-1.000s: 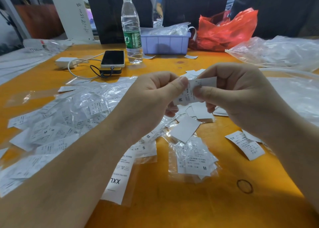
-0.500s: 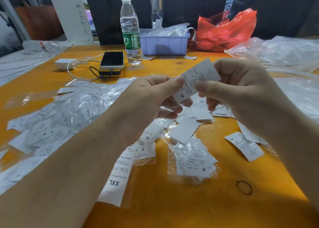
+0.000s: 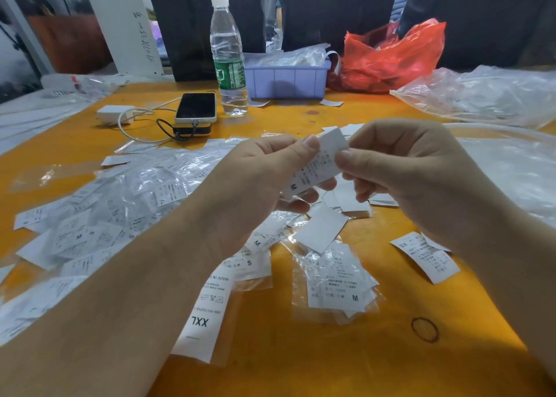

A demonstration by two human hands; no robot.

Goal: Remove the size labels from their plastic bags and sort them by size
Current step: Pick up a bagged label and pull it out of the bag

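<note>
While my left hand (image 3: 264, 174) and right hand (image 3: 400, 168) both pinch the M label stack (image 3: 313, 168), I'd fan it gently; thumbs light, then lay it mid-worktop (image 3: 301, 366).

Size labels in and out of their plastic bags, spread over the orange worktop

A small stack of white M labels (image 3: 316, 168) is being held tilted in the air, M end lowest. A bagged M bundle (image 3: 338, 282) is lying flat near the front, a long bagged XXL label (image 3: 204, 315) just left of it, a loose SX label (image 3: 425, 256) to the right. Bare stacks (image 3: 322, 229) are sitting blank side up in the middle, and a big heap of bagged labels (image 3: 120, 204) is covering the left.
</note>
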